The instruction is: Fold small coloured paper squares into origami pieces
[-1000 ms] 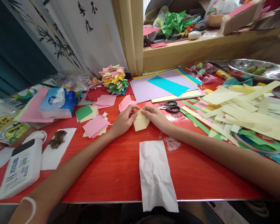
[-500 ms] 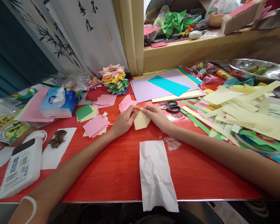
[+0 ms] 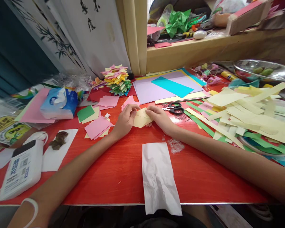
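A small piece of pale yellow paper (image 3: 142,118), folded along its edges, is held between both hands above the red table (image 3: 104,177). My left hand (image 3: 126,121) pinches its left side, and the fingers of my right hand (image 3: 160,117) are closed on its right side. Just beyond my left hand lie pink paper squares (image 3: 130,102). More pink squares (image 3: 98,128) sit in a stack to its left. Black-handled scissors (image 3: 175,108) rest beyond my right hand.
A crumpled white paper (image 3: 159,177) hangs over the table's front edge. Yellow and green strips (image 3: 254,110) pile up on the right. At the back stand a folded-paper stack (image 3: 117,80) and flat coloured sheets (image 3: 142,90). On the left are a tissue pack (image 3: 59,104) and a white power strip (image 3: 23,171).
The yellow paper has turned in my hands and now lies wider, tilted, with a folded outline. My left hand has shifted slightly left and its grip has moved to the paper's side.
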Available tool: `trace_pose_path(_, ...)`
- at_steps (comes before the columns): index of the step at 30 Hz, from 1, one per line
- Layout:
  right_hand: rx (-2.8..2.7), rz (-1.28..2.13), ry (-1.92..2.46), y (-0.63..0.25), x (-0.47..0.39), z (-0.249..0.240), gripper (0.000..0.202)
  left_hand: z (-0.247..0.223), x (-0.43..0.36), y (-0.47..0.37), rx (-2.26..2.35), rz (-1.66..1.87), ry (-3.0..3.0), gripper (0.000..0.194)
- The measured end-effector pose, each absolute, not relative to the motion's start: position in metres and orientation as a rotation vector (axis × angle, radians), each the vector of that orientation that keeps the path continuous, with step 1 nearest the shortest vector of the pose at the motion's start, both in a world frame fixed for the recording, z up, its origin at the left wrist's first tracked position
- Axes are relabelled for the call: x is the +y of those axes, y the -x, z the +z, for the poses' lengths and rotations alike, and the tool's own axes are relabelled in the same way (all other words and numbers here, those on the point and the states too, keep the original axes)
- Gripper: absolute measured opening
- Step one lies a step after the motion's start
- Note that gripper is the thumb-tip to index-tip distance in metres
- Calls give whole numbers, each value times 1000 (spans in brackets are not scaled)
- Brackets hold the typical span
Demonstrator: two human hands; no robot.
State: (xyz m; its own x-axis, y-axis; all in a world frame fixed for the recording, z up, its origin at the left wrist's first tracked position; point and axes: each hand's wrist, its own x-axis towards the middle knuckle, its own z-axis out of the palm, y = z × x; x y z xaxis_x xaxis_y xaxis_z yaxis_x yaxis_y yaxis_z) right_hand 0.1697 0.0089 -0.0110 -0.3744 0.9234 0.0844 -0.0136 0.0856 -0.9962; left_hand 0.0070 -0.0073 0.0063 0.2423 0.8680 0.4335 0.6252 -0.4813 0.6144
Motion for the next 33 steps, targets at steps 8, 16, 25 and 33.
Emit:
trace_pose_path(8, -1723, 1354, 904, -170, 6, -7, 20, 3, -4, -6, 1361, 1096, -2137, 18)
trace_pose_path(16, -1669, 1356, 896, -171, 5, -5, 19, 6, -6, -8, 1363, 1053, -2144, 20)
trace_pose_path(25, -1681, 1337, 911, -171, 7, -9, 20, 5, -5, -8, 1342, 978, -2179, 23)
trace_pose_path(33, -1808, 1180, 955, -171, 6, -8, 20, 7, -7, -11, 1336, 863, -2243, 23)
